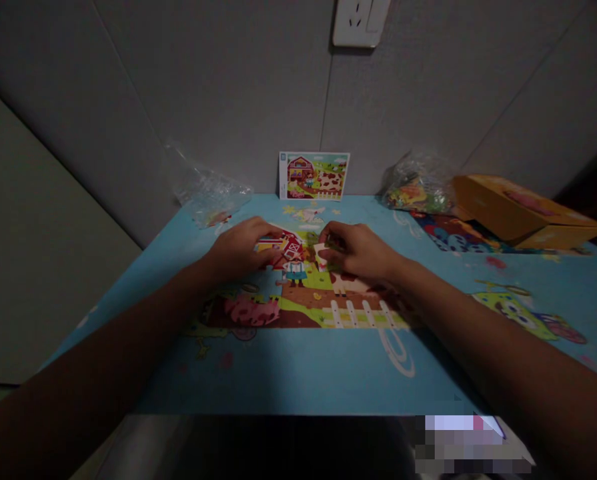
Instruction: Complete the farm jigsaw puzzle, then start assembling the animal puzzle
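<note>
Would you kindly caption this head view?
Left hand and right hand on a farm jigsaw, picture card behind.

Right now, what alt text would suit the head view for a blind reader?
The right hand holds a pale piece at a farm puzzle on a blue table; the left hand lies on its barn side. A card leans on the wall behind.

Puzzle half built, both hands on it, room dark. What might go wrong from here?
1. The left hand rests on the joined puzzle; a shove may slide or split it.
2. Dim light: the piece at the fingertips of the right hand may get pressed into a wrong gap.
3. The busy printed table cover could hide a dropped piece.
</note>
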The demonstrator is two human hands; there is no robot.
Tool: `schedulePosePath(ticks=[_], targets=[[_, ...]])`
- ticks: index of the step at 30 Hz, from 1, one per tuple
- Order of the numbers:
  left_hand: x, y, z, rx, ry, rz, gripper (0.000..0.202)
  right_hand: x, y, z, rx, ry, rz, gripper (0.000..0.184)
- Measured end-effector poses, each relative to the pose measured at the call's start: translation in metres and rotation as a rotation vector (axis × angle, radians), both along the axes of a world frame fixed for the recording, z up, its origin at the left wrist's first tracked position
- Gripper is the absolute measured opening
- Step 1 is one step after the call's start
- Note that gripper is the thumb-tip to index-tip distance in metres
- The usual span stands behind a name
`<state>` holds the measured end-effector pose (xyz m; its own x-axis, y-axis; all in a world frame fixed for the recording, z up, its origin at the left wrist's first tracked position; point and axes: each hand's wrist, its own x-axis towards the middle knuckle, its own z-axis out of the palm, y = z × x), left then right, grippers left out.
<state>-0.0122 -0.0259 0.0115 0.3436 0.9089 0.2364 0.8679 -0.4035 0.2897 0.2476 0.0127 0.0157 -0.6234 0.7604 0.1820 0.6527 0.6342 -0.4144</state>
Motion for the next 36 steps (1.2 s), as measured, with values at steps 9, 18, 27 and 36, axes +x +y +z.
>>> schedulePosePath(ticks=[9,18,27,36], targets=[[-0.002,0.013,-0.007,-0.084,0.014,-0.136,0.027,-0.004,0.009,-0.008,0.032,-0.018,-0.005,0.019],[-0.019,0.010,0.011,-0.193,0.181,0.152,0.055,0.000,0.015,-0.010,0.134,-0.091,-0.046,0.025],[-0.054,0.017,0.017,-0.304,0.023,0.427,0.036,0.000,0.015,-0.010,0.116,-0.083,-0.057,0.023],[-0.045,0.017,0.009,-0.313,-0.625,0.513,0.043,0.001,0.016,-0.010,0.100,-0.077,-0.054,0.025]])
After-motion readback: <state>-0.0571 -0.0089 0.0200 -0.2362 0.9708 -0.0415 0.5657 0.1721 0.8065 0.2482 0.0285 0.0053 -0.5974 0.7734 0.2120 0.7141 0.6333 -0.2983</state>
